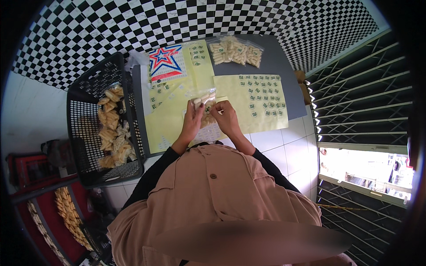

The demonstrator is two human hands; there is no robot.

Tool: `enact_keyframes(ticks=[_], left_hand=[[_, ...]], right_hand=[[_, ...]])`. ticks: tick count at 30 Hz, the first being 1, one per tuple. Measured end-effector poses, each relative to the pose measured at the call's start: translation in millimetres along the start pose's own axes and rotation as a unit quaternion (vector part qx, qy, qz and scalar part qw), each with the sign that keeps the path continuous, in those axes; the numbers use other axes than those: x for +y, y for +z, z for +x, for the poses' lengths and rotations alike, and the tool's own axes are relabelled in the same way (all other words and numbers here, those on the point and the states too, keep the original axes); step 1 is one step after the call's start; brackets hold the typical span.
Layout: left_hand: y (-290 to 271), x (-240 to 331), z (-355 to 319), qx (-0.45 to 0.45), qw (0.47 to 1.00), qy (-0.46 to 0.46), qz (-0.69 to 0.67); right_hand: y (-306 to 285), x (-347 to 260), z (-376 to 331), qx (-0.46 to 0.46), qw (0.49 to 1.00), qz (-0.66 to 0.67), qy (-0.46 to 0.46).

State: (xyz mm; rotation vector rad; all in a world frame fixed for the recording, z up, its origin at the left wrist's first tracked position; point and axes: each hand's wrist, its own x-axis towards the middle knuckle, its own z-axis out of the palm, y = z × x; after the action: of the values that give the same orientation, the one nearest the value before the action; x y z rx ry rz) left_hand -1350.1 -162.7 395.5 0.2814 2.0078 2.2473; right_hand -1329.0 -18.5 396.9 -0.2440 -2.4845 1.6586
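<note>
Near the table's front edge, my left hand (192, 120) grips a clear plastic bag of pale, finger-shaped snacks (205, 98), thumb on its front. My right hand (227, 118) is at the bag's right side, thumb and forefinger pinched at a small round sticker (208, 108) on the bag's face. Whether the sticker lies fully flat is hidden by the fingers. Beneath both hands lie yellow backing sheets. The right-hand sheet (230, 95) carries rows of the same round stickers (266, 95).
Several filled snack bags (235, 51) lie at the table's back. A printed sheet with a star (166, 64) sits back left. Left of the table stands a black plastic crate (75, 133) holding bagged snacks (108, 117). A folding metal gate (359, 97) is on the right.
</note>
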Motion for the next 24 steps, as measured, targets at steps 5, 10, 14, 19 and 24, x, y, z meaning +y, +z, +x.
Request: enact_keyframes(ticks=[5, 10, 14, 19, 24], left_hand=[[1, -23, -1, -0.010, 0.998, -0.008, 0.055], [21, -12, 3, 0.023, 0.998, 0.036, 0.049], [29, -10, 4, -0.005, 0.979, -0.008, 0.206], [46, -17, 9, 0.053, 0.978, 0.015, 0.200], [41, -13, 21, 0.091, 0.994, -0.032, 0.043]], right_hand=[[-9, 9, -1, 0.000, 0.999, -0.049, 0.015], [-16, 14, -3, 0.006, 0.997, 0.073, 0.028], [-23, 24, -5, -0.076, 0.996, -0.017, 0.045], [-35, 12, 4, -0.086, 0.996, -0.002, 0.024], [-44, 37, 55, -0.087, 0.995, -0.045, 0.023]])
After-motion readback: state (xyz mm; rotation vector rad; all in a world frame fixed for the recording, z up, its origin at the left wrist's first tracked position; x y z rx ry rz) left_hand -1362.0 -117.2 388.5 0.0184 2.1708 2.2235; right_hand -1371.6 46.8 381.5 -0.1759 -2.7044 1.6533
